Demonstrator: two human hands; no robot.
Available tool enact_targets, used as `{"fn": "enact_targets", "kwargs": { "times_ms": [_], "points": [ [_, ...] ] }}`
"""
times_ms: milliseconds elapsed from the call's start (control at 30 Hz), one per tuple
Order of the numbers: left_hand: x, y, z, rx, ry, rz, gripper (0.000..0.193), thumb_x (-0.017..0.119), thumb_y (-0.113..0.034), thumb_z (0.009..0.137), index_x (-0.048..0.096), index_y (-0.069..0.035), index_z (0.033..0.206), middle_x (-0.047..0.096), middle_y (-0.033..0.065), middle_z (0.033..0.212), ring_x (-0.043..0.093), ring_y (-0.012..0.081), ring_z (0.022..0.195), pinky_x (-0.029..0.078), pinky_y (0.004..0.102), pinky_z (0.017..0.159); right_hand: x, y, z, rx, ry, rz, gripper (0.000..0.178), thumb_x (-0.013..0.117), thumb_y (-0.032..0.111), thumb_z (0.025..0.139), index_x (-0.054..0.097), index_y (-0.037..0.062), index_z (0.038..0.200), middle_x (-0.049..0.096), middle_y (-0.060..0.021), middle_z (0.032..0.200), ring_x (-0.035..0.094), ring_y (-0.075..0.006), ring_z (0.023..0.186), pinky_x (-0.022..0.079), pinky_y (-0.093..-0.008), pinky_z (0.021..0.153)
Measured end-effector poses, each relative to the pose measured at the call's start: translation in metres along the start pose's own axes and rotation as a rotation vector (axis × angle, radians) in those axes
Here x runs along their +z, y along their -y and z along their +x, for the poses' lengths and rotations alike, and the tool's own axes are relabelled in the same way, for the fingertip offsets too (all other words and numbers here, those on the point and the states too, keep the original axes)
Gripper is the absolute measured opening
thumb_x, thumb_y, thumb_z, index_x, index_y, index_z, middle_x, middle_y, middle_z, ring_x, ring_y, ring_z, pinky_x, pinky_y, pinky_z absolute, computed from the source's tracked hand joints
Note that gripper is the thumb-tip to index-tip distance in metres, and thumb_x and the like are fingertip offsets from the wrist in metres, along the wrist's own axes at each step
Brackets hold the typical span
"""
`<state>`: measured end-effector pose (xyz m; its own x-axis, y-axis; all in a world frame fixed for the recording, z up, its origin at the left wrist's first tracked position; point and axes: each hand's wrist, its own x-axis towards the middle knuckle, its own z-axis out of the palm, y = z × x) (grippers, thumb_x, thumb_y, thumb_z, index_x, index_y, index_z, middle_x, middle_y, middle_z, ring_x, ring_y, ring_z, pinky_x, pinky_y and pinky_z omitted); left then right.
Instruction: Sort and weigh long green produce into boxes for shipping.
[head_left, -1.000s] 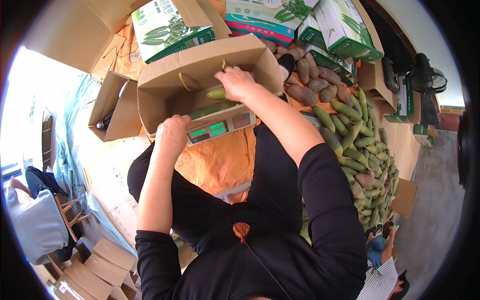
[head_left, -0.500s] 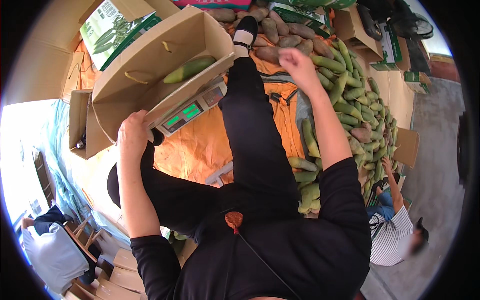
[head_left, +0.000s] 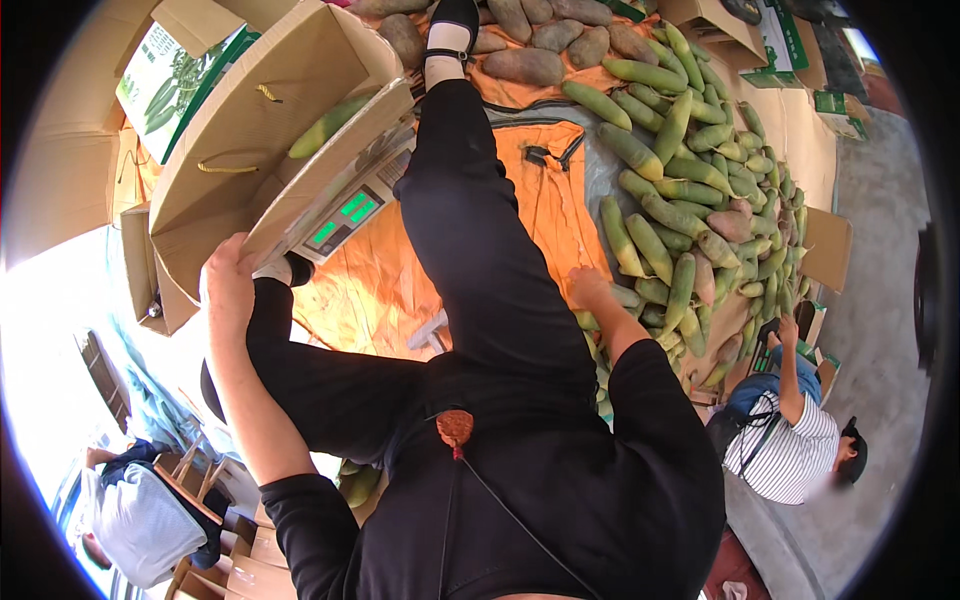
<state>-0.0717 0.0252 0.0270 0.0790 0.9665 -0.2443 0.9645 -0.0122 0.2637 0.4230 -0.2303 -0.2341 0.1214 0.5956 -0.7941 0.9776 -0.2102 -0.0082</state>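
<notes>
An open cardboard box [head_left: 240, 120] with yellow cord loops tilts at the upper left, one long green radish [head_left: 325, 125] inside it. My left hand [head_left: 228, 285] is closed on the box's near edge. Beneath that edge, a digital scale [head_left: 345, 215] with lit green displays partly shows; the box hides the rest of it. Beside my right thigh, my right hand [head_left: 590, 288] is held low with its fingers curled together, and nothing shows in them. It is at the border of a large heap of green radishes [head_left: 690, 170].
Reddish-brown tubers [head_left: 525, 67] lie by my outstretched foot. Orange sheeting [head_left: 370, 290] covers the ground between my legs. A printed green-and-white carton [head_left: 175, 90] stands behind the box. Two other people are near: one in a striped shirt [head_left: 785, 450] at right, one in a pale shirt [head_left: 150, 520] at lower left.
My right hand has come down from beside the far tubers to near my thigh. My left hand stays on the box. The whole view has shifted, showing the box farther left and higher.
</notes>
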Motion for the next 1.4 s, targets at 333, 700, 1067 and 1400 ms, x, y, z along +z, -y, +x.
{"fn": "enact_targets", "kwargs": {
  "times_ms": [333,700,1067,1400],
  "points": [
    [0.002,0.002,-0.001,-0.024,-0.017,-0.021,0.028,0.055,-0.001,0.079,0.063,0.0,0.106,0.064,0.021,0.099,0.061,0.0372,0.094,0.048,0.0404,0.083,0.003,0.03,0.004,0.028,-0.009,0.057,0.029,0.048,0.023,0.089,0.057,0.0105,0.113,0.057,-0.0131,0.115,0.053,-0.032,0.113,0.045,-0.0461,0.092],
    [0.001,-0.011,0.0,-0.059,0.013,-0.061,0.021,0.055,0.0,0.081,0.064,-0.004,0.1,0.063,0.0166,0.096,0.059,0.0362,0.095,0.047,0.0414,0.083,0.024,0.005,0.026,0.154,0.072,0.045,0.026,0.048,0.019,0.089,0.067,0.0085,0.103,0.069,-0.0108,0.099,0.063,-0.0309,0.1,0.048,-0.0459,0.085],
    [-0.003,-0.008,-0.007,-0.049,-0.023,-0.046,0.024,0.052,0.001,0.079,0.066,-0.003,0.098,0.064,0.0171,0.094,0.061,0.0348,0.093,0.048,0.0408,0.082,0.007,0.015,0.015,0.118,-0.054,0.289,0.027,0.049,0.022,0.086,0.069,0.0057,0.093,0.068,-0.018,0.097,0.064,-0.0373,0.093,0.05,-0.0458,0.081],
    [0.004,0.003,-0.004,0.029,-0.064,-0.074,0.029,0.055,0.011,0.069,0.063,-0.002,0.093,0.062,0.0162,0.09,0.061,0.0368,0.092,0.049,0.0427,0.08,-0.054,-0.066,0.022,0.327,-0.546,0.737,0.017,0.052,0.012,0.083,0.067,0.0061,0.082,0.066,-0.0104,0.074,0.063,-0.0221,0.069,0.048,-0.0352,0.062]
  ]
}}
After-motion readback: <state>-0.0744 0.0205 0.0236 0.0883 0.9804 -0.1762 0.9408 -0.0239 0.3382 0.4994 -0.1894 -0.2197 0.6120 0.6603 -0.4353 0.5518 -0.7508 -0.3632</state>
